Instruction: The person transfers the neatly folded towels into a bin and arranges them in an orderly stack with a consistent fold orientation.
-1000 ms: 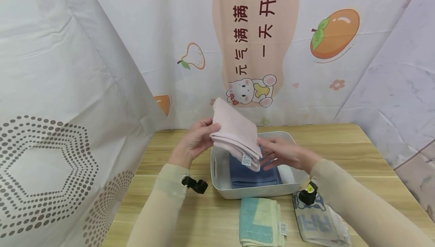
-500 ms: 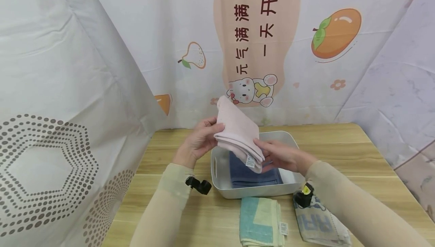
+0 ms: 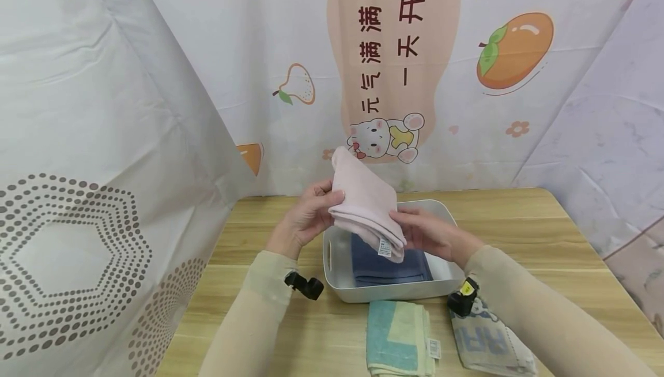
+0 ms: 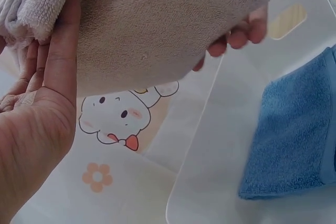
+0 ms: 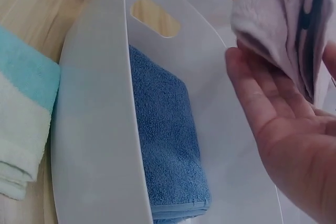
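Note:
A folded pale pink towel (image 3: pixel 365 192) is held up at a slant over the white bin (image 3: pixel 394 293), a small label hanging from its lower corner. My left hand (image 3: pixel 311 212) grips its left edge, thumb on top and fingers beneath, as the left wrist view also shows. At the opposite edge, my right hand (image 3: pixel 433 236) holds the towel with the thumb on top; in the right wrist view its fingers (image 5: pixel 252 90) lie under the folded layers. Inside the bin lies a folded blue towel (image 3: pixel 386 273), partly covered by the pink one in the head view.
In front of the bin, a folded teal and yellow towel (image 3: pixel 396 336) lies on the wooden table (image 3: pixel 306 342). To its right is a grey towel with blue lettering (image 3: pixel 487 339), partly under my right forearm. A printed curtain (image 3: pixel 290 152) hangs behind the table.
The pink towel and my left hand have shifted slightly to the right. My right hand, its fingers spread at the towel's edge a second ago, has closed in on that edge.

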Tool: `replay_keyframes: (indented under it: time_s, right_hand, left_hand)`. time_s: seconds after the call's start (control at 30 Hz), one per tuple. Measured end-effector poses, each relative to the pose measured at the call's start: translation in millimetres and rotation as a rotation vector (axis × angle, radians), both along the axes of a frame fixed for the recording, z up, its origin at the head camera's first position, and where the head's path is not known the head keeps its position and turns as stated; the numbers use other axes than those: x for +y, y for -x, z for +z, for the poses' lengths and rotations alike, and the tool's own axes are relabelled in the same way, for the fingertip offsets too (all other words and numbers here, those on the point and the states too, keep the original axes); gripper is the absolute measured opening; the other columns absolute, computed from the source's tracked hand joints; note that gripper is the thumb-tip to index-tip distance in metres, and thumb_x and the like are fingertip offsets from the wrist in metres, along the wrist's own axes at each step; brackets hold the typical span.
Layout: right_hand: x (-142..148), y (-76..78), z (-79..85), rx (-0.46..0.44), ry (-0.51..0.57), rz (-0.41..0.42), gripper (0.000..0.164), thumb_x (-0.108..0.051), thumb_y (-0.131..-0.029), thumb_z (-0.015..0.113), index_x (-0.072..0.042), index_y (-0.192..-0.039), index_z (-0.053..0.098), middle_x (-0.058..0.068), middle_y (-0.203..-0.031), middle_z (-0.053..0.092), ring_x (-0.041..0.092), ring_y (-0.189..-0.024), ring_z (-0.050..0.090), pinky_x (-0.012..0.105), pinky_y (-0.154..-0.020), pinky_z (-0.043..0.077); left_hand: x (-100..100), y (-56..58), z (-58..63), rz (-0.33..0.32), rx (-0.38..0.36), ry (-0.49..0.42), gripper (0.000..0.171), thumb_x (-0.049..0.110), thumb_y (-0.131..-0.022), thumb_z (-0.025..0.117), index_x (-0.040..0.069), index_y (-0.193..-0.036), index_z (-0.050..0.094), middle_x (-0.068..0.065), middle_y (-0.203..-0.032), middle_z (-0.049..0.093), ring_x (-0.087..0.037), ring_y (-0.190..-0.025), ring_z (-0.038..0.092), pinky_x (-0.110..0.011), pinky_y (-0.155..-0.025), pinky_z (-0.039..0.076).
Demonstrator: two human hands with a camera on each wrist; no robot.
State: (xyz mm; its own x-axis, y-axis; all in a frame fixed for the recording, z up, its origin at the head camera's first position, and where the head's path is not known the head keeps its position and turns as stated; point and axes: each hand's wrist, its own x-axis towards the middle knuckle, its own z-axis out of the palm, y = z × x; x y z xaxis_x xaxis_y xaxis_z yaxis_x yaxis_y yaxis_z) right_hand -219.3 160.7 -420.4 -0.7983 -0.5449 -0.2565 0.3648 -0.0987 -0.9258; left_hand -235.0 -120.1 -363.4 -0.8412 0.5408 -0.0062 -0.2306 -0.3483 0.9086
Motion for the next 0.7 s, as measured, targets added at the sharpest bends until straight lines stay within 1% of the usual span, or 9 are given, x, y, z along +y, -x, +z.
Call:
replay_keyframes:
  time_s: [0.1, 0.2, 0.3, 0.4, 0.47, 0.6, 0.7]
  right_hand:
    - [3, 0.5, 0.5, 0.022, -0.007, -0.057, 0.059, -0.023, -0.107, 0.053, 0.006, -0.152, 0.029, 0.007, -0.115, 0.068, 0.019, -0.101, 0.07, 0.035, -0.088, 0.059]
    - [6, 1.1, 1.3, 0.051, -0.016, -0.119, 0.064, -0.019, -0.105, 0.056, 0.008, -0.154, 0.024, 0.005, -0.116, 0.067, 0.017, -0.102, 0.07, 0.033, -0.088, 0.059]
    - [10, 1.7, 2.2, 0.079, -0.018, -0.158, 0.064, -0.016, -0.104, 0.058, 0.009, -0.154, 0.026, 0.003, -0.112, 0.067, 0.014, -0.097, 0.07, 0.031, -0.087, 0.059]
    - [15, 3.0, 2.2, 0.094, -0.026, -0.185, 0.061, -0.015, -0.104, 0.058, 0.008, -0.152, 0.029, 0.0, -0.107, 0.068, 0.012, -0.093, 0.069, 0.029, -0.084, 0.059]
    - [18, 4.1, 1.7, 0.111, -0.036, -0.194, 0.06, -0.014, -0.105, 0.057, 0.009, -0.153, 0.029, -0.002, -0.105, 0.069, 0.011, -0.092, 0.069, 0.029, -0.083, 0.059]
    - [25, 5.8, 0.0, 0.137, -0.057, -0.215, 0.06, -0.013, -0.104, 0.057, 0.009, -0.153, 0.029, -0.003, -0.105, 0.071, 0.011, -0.091, 0.07, 0.028, -0.081, 0.059]
    - [28, 6.4, -1.9, 0.151, -0.068, -0.212, 0.059, -0.012, -0.104, 0.058, 0.009, -0.152, 0.031, -0.003, -0.105, 0.072, 0.011, -0.09, 0.071, 0.029, -0.081, 0.059]
  left_hand:
    - [0, -0.2, -1.5, 0.003, -0.007, 0.028, 0.035, 0.006, -0.093, 0.065, 0.005, -0.128, 0.06, -0.008, -0.11, 0.067, -0.019, -0.095, 0.068, -0.034, -0.078, 0.059]
    - [0, 0.0, -3.4, 0.003, -0.023, 0.07, 0.036, 0.004, -0.093, 0.063, 0.007, -0.128, 0.06, -0.007, -0.111, 0.068, -0.02, -0.096, 0.068, -0.037, -0.08, 0.058]
    - [-1, 0.5, -5.8, 0.006, -0.039, 0.13, 0.041, 0.004, -0.091, 0.066, 0.008, -0.131, 0.058, -0.008, -0.114, 0.069, -0.021, -0.096, 0.069, -0.04, -0.082, 0.057]
    - [-2, 0.8, -8.4, 0.021, -0.048, 0.213, 0.047, 0.005, -0.09, 0.069, 0.007, -0.135, 0.055, -0.01, -0.118, 0.069, -0.023, -0.097, 0.07, -0.043, -0.084, 0.058]
    - [-2, 1.4, -11.2, 0.031, -0.057, 0.268, 0.052, 0.004, -0.089, 0.071, 0.006, -0.137, 0.053, -0.013, -0.122, 0.068, -0.025, -0.098, 0.071, -0.045, -0.085, 0.058]
    - [-2, 2.6, -18.3, 0.046, -0.076, 0.364, 0.065, 0.006, -0.087, 0.077, 0.01, -0.144, 0.046, -0.018, -0.13, 0.065, -0.027, -0.1, 0.071, -0.047, -0.086, 0.06]
    - [-2, 2.8, -23.7, 0.051, -0.092, 0.402, 0.072, 0.006, -0.087, 0.078, 0.015, -0.149, 0.042, -0.02, -0.133, 0.062, -0.029, -0.101, 0.071, -0.047, -0.086, 0.06]
